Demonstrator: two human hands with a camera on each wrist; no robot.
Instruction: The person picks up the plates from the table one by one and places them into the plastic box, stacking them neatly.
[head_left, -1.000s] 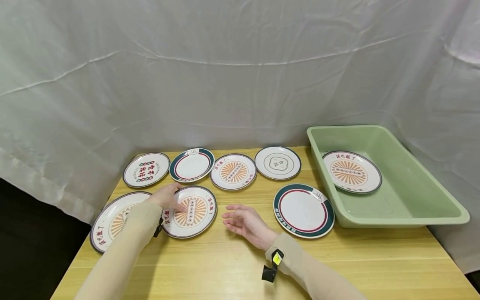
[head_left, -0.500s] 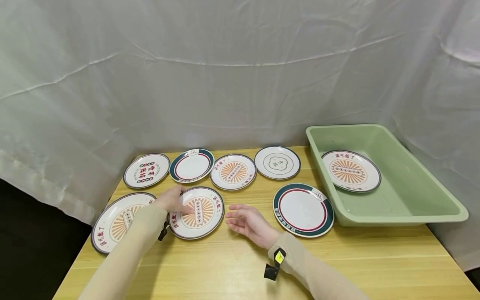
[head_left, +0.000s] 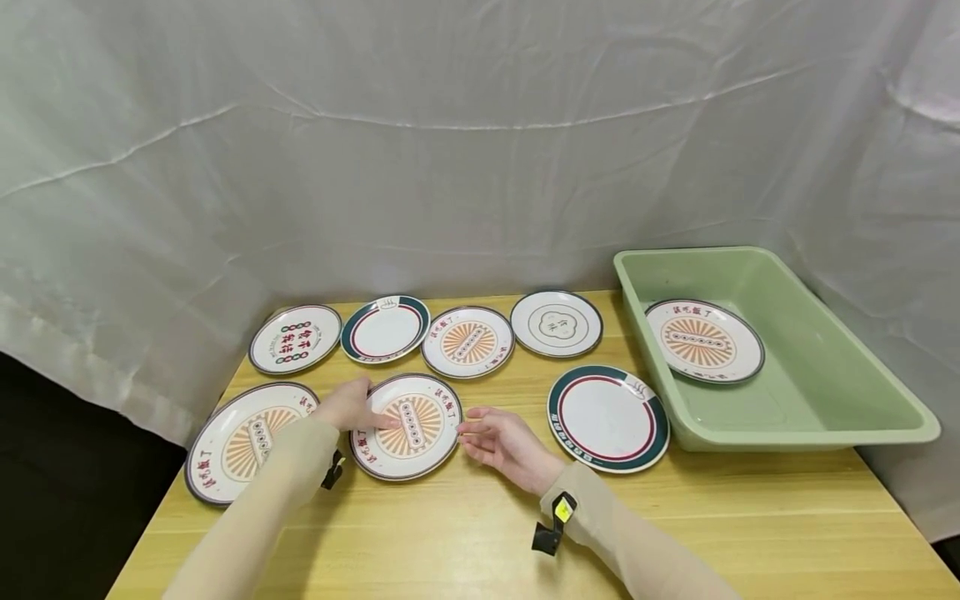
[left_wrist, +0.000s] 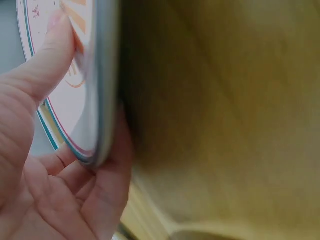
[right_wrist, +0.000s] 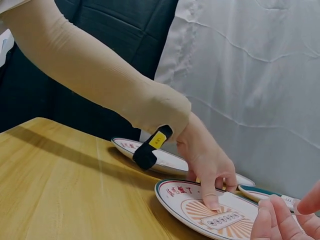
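Observation:
My left hand grips the left edge of a white plate with an orange sunburst print. Its thumb lies across the plate's face, while the other fingers curl under the rim, as the left wrist view shows of the same plate. At the plate's right edge is my right hand, fingers loosely bent and fingertips right at the rim. In the right wrist view its fingers show beside the plate, holding nothing visible.
A larger sunburst plate lies at left, partly behind my left forearm. Several plates line the back, including a red-lettered plate. A green-rimmed plate lies beside the green basin, which holds another sunburst plate.
My left hand has moved right with the sunburst plate, away from the larger plate at left. My right hand has shifted slightly right, and the plate's edge has come up to its fingertips.

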